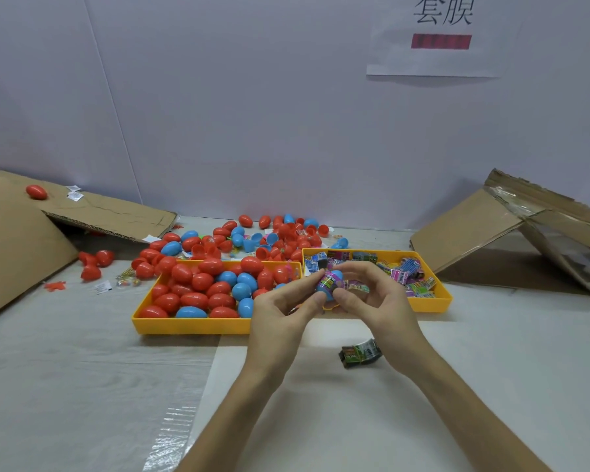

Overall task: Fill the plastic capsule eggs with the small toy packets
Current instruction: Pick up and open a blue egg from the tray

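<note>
In the head view, the left hand (283, 311) and right hand (368, 301) meet above the pale surface (82, 386). Each grip pinches a smooth blue capsule egg (326, 291) with a glossy printed packet (329, 279) at its top. Behind, a yellow plastic tray (184, 326) holds rounded red and blue eggs (198, 299). A second tray (444, 298) holds crinkled packets (416, 284). A dark packet (360, 353) lies beside the right wrist.

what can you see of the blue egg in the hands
The blue egg looks like smooth, glossy plastic. A pink printed packet sits at its top, so whether it is closed cannot be told. Fingers of the left hand and right hand pinch it from both sides, raised in front of the yellow tray of packets.
</note>
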Action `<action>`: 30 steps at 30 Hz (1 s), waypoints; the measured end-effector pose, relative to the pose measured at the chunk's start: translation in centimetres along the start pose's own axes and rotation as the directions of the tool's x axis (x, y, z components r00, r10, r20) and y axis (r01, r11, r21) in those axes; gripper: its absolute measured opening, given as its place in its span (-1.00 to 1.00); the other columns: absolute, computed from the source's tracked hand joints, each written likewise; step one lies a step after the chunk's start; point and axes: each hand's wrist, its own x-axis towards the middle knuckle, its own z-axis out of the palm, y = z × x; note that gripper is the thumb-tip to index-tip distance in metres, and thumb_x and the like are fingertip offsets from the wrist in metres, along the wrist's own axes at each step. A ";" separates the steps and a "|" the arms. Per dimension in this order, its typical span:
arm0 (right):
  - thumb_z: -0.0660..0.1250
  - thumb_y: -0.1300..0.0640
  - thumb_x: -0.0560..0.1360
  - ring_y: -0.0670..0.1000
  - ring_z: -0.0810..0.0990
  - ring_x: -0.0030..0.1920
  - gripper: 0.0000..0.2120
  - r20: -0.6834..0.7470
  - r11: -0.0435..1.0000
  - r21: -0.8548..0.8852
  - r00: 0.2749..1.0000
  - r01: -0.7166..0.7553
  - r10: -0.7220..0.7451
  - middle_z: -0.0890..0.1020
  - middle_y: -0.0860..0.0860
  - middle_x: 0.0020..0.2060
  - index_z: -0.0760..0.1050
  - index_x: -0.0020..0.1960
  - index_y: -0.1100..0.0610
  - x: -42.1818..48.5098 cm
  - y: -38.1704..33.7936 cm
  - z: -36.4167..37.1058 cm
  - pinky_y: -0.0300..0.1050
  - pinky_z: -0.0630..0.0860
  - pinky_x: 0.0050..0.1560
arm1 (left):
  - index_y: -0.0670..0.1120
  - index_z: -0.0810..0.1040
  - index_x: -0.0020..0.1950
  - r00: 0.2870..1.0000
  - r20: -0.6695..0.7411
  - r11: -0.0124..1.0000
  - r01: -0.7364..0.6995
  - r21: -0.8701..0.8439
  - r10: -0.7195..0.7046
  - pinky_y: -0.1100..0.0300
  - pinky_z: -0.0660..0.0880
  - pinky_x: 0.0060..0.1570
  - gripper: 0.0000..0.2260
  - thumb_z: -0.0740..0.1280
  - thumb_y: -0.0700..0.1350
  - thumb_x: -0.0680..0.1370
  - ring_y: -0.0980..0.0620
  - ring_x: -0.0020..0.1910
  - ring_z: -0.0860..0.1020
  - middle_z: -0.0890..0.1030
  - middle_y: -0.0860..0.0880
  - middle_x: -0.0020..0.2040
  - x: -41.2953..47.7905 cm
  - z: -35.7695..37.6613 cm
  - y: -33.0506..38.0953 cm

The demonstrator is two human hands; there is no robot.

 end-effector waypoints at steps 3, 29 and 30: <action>0.51 0.15 0.44 0.11 0.69 0.08 -0.75 -0.003 1.000 0.016 1.000 0.008 -0.008 0.67 0.05 0.04 0.62 0.11 0.03 0.0 0.1 -0.1 -0.05 0.66 -0.01 | 0.10 0.68 0.12 1.000 -0.009 1.000 0.016 -0.004 -0.016 0.30 0.60 -0.04 -0.75 0.45 -0.20 0.52 0.11 0.10 0.68 0.74 0.12 0.03 0.0 0.0 0.0; 0.50 0.15 0.43 0.26 0.72 -0.03 -0.72 -0.014 0.996 0.064 0.998 -0.060 0.061 0.70 0.15 0.07 0.58 0.05 0.28 0.3 0.7 -0.4 0.12 0.67 0.02 | 0.02 0.70 0.12 0.999 -0.035 0.998 0.011 -0.060 -0.013 0.22 0.63 0.03 -0.65 0.52 0.00 0.35 0.06 0.08 0.70 0.75 0.02 0.02 0.3 -0.4 0.3; 0.50 0.15 0.42 0.25 0.73 -0.04 -0.72 -0.021 0.996 0.058 0.998 -0.062 0.064 0.70 0.14 0.07 0.59 0.04 0.27 0.3 0.7 -0.4 0.11 0.67 0.03 | 0.01 0.70 0.12 0.999 -0.042 0.998 0.004 -0.057 -0.006 0.24 0.62 0.01 -0.67 0.52 -0.03 0.37 0.07 0.07 0.70 0.75 0.03 0.01 0.3 -0.3 0.3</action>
